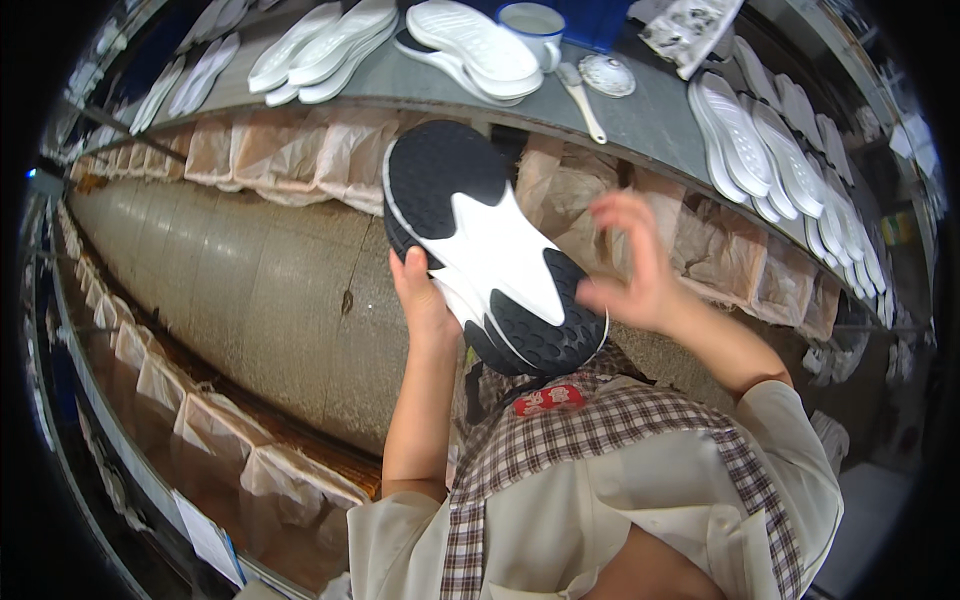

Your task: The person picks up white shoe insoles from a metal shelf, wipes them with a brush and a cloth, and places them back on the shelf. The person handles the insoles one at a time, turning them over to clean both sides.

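In front of my apron I hold a pair of shoe soles, one laid against the other. The upper shoe sole [495, 245] shows its bottom, with black textured patches at both ends and a white middle. Part of the second sole [462, 300] shows along its left edge. My left hand [424, 298] grips them by that side, thumb on the edge and the other fingers hidden beneath. My right hand [640, 265], smeared by motion, is beside the lower right end with its fingers apart. Its thumb is close to the sole's edge; I cannot tell whether it touches.
A grey bench [650, 118] ahead carries stacked white soles [330, 50] at left and a row of soles [740, 135] at right. Between them are a mug [545, 48], a brush [584, 102] and a small white dish [607, 76]. Lined bins [265, 155] stand below.
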Available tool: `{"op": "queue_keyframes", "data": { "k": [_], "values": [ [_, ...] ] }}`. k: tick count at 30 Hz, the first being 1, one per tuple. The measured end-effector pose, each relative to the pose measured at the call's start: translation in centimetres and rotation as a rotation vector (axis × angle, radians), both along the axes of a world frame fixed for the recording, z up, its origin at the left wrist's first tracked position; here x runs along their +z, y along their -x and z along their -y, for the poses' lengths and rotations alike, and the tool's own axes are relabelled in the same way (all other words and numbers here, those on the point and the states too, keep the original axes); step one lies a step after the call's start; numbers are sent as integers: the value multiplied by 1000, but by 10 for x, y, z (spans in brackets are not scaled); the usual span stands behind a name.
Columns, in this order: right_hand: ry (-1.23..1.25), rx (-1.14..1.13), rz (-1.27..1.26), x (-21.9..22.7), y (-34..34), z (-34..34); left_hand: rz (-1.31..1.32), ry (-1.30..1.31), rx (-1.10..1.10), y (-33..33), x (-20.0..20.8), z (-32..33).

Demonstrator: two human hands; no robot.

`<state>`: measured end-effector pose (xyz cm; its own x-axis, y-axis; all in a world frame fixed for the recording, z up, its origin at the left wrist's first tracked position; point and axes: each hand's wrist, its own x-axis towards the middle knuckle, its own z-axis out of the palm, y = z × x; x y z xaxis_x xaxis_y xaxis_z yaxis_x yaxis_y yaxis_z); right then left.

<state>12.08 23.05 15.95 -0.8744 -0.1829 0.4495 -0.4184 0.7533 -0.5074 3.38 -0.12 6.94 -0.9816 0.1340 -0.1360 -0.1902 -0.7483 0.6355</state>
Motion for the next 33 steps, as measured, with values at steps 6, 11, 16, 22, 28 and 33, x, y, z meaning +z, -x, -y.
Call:
{"op": "queue_keyframes", "data": {
  "k": [6,11,16,22,28,33],
  "values": [
    [88,-87,45,6,-48,28,-216,53,11,17,14,-30],
    [363,-179,-38,-6,-66,20,-213,-47,-127,24,22,-59],
    [458,-213,-71,-4,-87,16,-105,-141,-307,21,24,-84],
    [333,-326,-57,7,-100,15,61,-141,-462,12,26,-107],
    [259,-420,-59,9,-108,14,87,-110,-482,3,23,-119],
    [197,-469,-107,1,-117,9,-133,-11,-241,0,23,-121]
  ]
}}
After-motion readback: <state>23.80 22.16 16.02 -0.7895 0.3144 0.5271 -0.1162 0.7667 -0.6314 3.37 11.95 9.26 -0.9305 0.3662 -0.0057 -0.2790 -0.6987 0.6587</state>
